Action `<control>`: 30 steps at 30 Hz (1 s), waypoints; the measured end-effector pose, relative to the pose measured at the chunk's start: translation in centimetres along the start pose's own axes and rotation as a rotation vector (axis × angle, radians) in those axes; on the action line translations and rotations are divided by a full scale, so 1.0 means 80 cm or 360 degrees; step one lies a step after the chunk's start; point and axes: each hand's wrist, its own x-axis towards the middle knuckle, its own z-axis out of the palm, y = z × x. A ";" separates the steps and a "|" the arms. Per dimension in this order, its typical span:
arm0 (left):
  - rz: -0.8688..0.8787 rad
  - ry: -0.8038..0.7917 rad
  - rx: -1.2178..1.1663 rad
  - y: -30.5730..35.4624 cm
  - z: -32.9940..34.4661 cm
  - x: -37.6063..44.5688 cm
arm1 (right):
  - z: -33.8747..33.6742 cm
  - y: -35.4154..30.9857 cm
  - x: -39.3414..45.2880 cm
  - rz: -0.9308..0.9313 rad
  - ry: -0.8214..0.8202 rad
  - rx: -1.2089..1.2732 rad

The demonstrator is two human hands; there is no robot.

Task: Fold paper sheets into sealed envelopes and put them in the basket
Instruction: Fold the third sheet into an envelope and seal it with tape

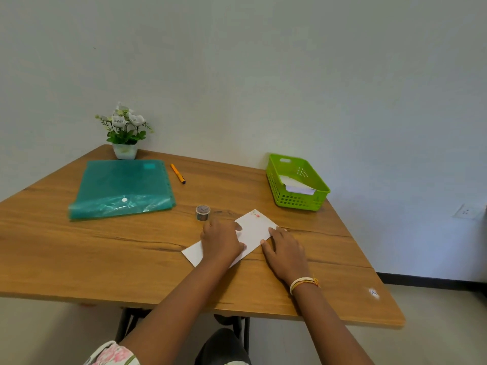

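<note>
Head view: wooden table (131, 259) is standing against a pale wall (263, 75); 2 flat, spread grips, left (221, 239) and right (286, 252), are pressing the folded paper (254, 230).

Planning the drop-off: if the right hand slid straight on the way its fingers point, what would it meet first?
Likely nothing soon: the right hand points up-left across the folded paper toward bare table; the green basket sits off to its right.
</note>
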 end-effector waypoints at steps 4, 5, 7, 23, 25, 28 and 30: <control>-0.0271 -0.0147 0.0047 0.005 -0.011 0.002 | -0.001 0.000 -0.001 -0.0010 0.0016 0.0031; -0.0330 -0.0191 0.0037 0.007 -0.014 0.004 | -0.002 0.000 -0.002 -0.0009 0.0017 0.0032; -0.0395 -0.0254 -0.0026 0.007 -0.017 0.007 | -0.004 0.000 -0.002 -0.0006 0.0011 0.0029; -0.0369 -0.0171 -0.1545 0.004 -0.009 0.018 | -0.016 -0.012 -0.008 0.0228 0.0018 0.0734; -0.0446 -0.0110 -0.1742 0.008 -0.005 0.022 | -0.022 -0.016 -0.010 0.0300 -0.0008 0.1080; -0.0660 -0.0020 -0.1959 0.012 0.003 0.029 | -0.027 -0.016 -0.012 0.0353 -0.0051 0.1375; -0.0740 -0.0011 -0.2095 0.013 0.007 0.034 | -0.032 -0.014 -0.015 0.0412 -0.0014 0.1514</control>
